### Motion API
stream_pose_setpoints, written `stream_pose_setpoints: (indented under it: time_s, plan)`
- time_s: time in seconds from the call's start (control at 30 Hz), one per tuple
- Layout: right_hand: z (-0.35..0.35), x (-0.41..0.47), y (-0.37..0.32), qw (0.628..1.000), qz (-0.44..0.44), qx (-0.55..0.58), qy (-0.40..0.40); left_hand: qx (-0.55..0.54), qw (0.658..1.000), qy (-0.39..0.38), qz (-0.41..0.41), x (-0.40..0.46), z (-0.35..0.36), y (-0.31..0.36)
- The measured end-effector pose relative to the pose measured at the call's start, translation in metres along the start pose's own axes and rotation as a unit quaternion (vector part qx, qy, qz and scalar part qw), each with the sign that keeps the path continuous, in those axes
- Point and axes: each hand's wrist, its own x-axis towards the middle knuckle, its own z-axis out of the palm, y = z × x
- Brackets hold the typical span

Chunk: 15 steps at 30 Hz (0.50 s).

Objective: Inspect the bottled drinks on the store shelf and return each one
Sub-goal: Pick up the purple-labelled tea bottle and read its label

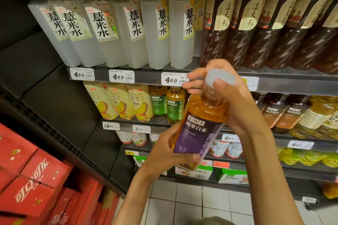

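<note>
Head view: an amber tea bottle (198, 126) with a purple label is held tilted in front of the store shelf (274, 75), clear of the shelved rows. Its lower body is gripped from the left by the left hand (170, 148), fingers curled round it. Its pale cap (218, 76) and neck are clasped from above by the right hand (225, 95), both forearms being raised from below.

dark shelf (285, 82), bottled drinks (161, 31) in rows
</note>
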Motion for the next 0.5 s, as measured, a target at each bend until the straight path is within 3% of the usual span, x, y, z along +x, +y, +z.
stream_pose_setpoints:
  time_s: [0.13, 0.33, 0.5]
  plan:
    - [-0.001, 0.007, 0.006, 0.996, 0.053, 0.006, 0.067, -0.063, 0.996, -0.004, -0.058, -0.006, 0.004, -0.003]
    - [-0.004, 0.005, 0.01, 0.989, 0.044, 0.03, 0.135, -0.071, 0.995, 0.005, -0.073, -0.005, 0.006, 0.001]
    - [-0.01, 0.002, 0.016, 0.983, 0.084, 0.112, 0.119, -0.236, 0.957, 0.025, -0.169, -0.003, 0.01, -0.002]
